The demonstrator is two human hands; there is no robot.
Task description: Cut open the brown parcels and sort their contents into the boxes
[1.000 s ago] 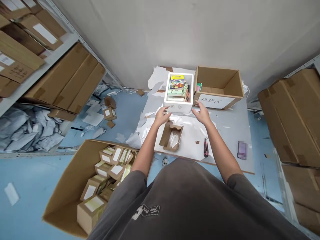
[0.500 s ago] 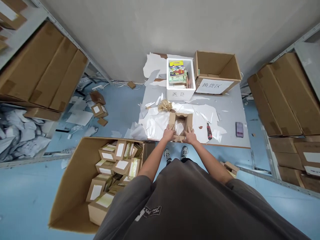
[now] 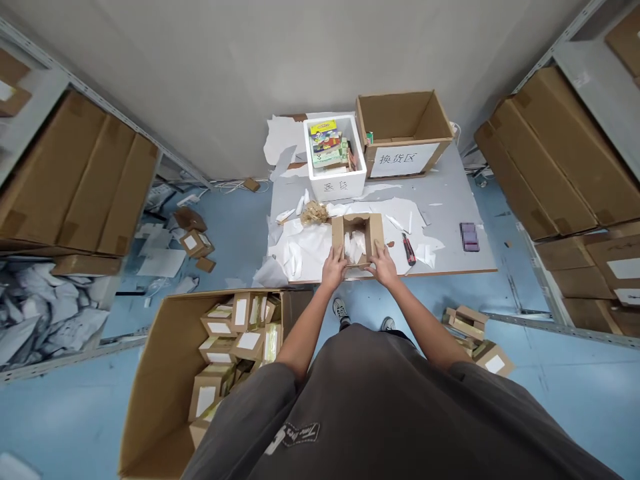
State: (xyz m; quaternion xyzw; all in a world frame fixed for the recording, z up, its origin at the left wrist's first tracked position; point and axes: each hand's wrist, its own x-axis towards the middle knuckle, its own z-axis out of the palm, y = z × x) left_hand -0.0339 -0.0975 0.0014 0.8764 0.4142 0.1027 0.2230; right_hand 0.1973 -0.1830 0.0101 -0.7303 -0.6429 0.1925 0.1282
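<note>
1. At the near edge of a paper-strewn table [image 3: 453,200], a person in a dark short-sleeved shirt [image 3: 390,407] holds a small cardboard box [image 3: 375,228] between two bare hands.
2. The left hand [image 3: 334,268] has its fingers partly bent against the box's near left corner; the right hand [image 3: 383,267] grips the near right corner in the same way, fingers slightly parted.
3. The small box stands open at the top, side flaps spread, with whitish wrapping [image 3: 356,248] inside; what the wrapping contains, if anything, cannot be told.
4. Just beyond the box's far left corner sits a crumpled brown wad [image 3: 314,213]; to the right lies a red-and-black cutter [image 3: 409,249], and farther right a blurred purplish device [image 3: 469,237].
5. Toward the wall [image 3: 300,53], a white box [image 3: 337,187] filled with colorful packages [image 3: 326,140] stands just beside a larger open carton [image 3: 369,160] bearing a handwritten white sign [image 3: 406,160].
6. Below the table's left side, a deep carton [image 3: 150,393] holds labeled parcels [image 3: 249,340]; loose boxes and paper litter the blue floor [image 3: 235,230].
</note>
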